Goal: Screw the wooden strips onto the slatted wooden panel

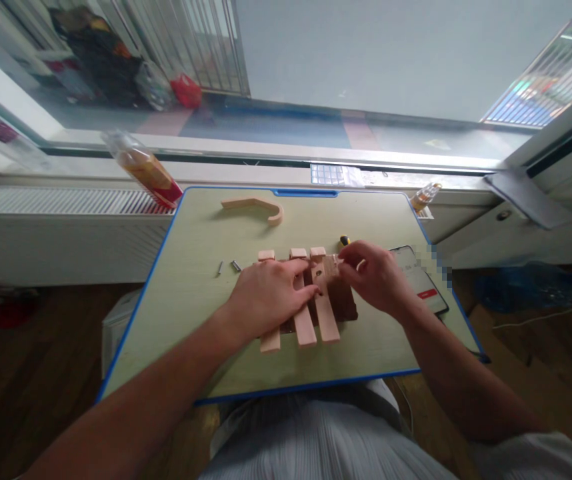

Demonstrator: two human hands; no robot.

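Three pale wooden slats (306,327) lie side by side across a dark brown piece (343,300) in the middle of a small blue-edged table (181,293). My left hand (266,297) lies flat on the slats, fingers stretched out and pressing them down. My right hand (373,277) is curled beside the rightmost slat, its fingertips pinched on a small pale wooden piece (330,265) at the slat's far end.
A curved wooden piece (259,207) lies at the table's far side. Two small screws (229,267) lie left of the slats. A phone (421,279) and a yellow-black object (345,241) are at the right. Bottles (143,170) stand on the window sill.
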